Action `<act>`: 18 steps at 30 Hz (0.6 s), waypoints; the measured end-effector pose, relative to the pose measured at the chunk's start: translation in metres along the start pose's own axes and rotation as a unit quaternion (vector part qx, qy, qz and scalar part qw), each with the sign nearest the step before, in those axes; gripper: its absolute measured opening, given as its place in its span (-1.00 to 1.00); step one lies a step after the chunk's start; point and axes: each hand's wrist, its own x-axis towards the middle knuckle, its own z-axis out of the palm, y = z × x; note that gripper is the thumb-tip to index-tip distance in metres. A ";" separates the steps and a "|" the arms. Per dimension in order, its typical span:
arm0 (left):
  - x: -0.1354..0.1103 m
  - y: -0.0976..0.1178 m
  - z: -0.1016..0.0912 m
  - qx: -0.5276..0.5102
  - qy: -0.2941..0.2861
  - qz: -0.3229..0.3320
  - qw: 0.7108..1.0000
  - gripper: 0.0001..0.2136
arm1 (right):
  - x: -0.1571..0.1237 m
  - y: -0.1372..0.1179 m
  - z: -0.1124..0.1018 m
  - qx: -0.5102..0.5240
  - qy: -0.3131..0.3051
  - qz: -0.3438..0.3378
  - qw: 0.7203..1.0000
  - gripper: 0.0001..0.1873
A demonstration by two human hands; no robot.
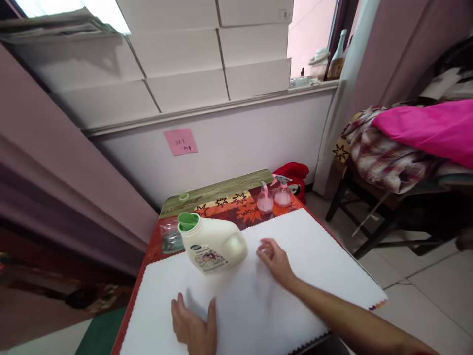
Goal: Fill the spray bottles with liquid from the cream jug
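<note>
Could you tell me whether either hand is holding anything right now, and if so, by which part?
Nothing is clearly held. The left hand lies flat on the white cloth; the right hand rests fingertips-down beside the detergent bottle, apart from it.

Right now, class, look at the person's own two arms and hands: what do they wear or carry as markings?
Both are bare. The left hand shows no glove, ring or watch. The right hand is also ungloved, and its forearm shows no sleeve until the frame's edge.

white boxes [185,59] line the windowsill [207,111].
</note>
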 end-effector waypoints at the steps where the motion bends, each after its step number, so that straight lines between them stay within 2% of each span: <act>1: -0.004 0.003 -0.001 0.006 -0.002 0.011 1.000 -0.11 | 0.018 -0.001 -0.009 -0.039 0.048 -0.006 0.998 -0.51; 5: -0.011 0.010 -0.003 0.023 -0.020 0.052 0.998 -0.16 | 0.103 0.000 -0.040 -0.105 0.120 -0.004 0.987 -0.24; 9: -0.015 0.011 -0.001 0.046 -0.023 0.074 0.996 -0.21 | 0.164 0.006 -0.043 -0.167 0.102 -0.002 0.981 -0.15; 13: -0.021 0.014 0.000 0.062 -0.004 0.123 0.990 -0.28 | 0.187 0.011 -0.030 -0.214 0.077 0.042 0.973 -0.03; 16: -0.027 0.015 0.000 0.064 0.006 0.179 0.982 -0.30 | 0.189 0.013 -0.023 -0.252 0.081 0.082 0.961 0.02; 18: -0.031 0.014 0.001 0.064 0.018 0.193 0.979 -0.31 | 0.188 0.012 -0.022 -0.277 0.084 0.098 0.952 0.00</act>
